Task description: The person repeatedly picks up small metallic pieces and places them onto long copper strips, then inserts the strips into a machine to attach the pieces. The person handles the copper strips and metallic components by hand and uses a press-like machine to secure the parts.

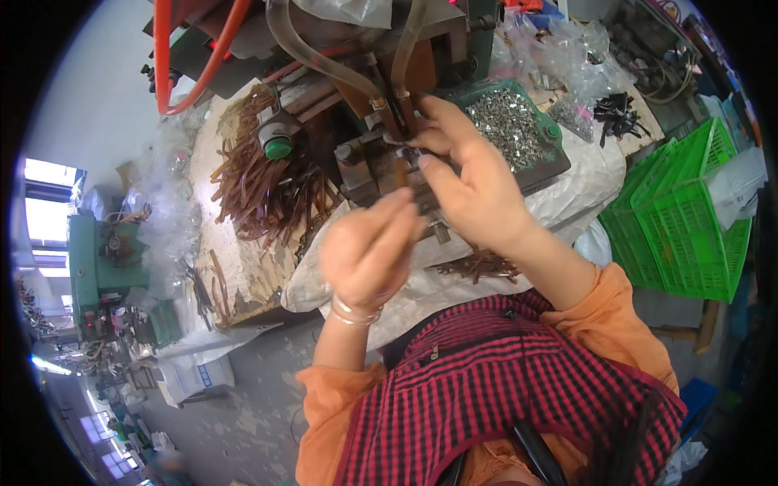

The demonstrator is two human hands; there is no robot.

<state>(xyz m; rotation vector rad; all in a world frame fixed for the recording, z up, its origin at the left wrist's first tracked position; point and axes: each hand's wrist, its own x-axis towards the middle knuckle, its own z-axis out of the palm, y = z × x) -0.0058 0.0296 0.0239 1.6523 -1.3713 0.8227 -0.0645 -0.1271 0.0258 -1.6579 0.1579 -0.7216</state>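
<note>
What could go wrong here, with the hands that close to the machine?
Pinching: the fingertips of the right hand are in among the parts of the machine and might be caught if those moved.
Snagging: the thin bracelets at the wrist of the left hand could hook on an edge.
Spilling: the small metal pieces beside the right hand might get knocked.

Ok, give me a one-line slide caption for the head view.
Left hand and right hand at a bench machine, between heaped brown strips and small shiny pieces.
</note>
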